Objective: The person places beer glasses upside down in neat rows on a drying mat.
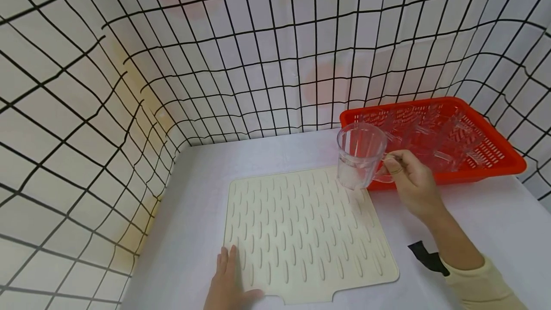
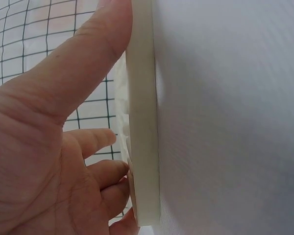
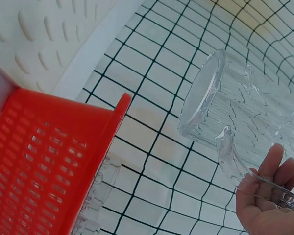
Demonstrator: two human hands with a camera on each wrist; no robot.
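My right hand grips the handle of a clear plastic mug, which stands upright over the far right corner of a cream drying mat. In the right wrist view, fingers curl round the handle of the mug. At the mat's near left corner, my left hand rests with its fingers straight along the edge. The left wrist view shows the thumb of the left hand against the edge of the mat, its other fingers touching the ridged side.
A red slotted basket holds several clear mugs behind the right hand. Black wire mesh encloses the back and sides of the white tabletop. A black strip lies near the right forearm.
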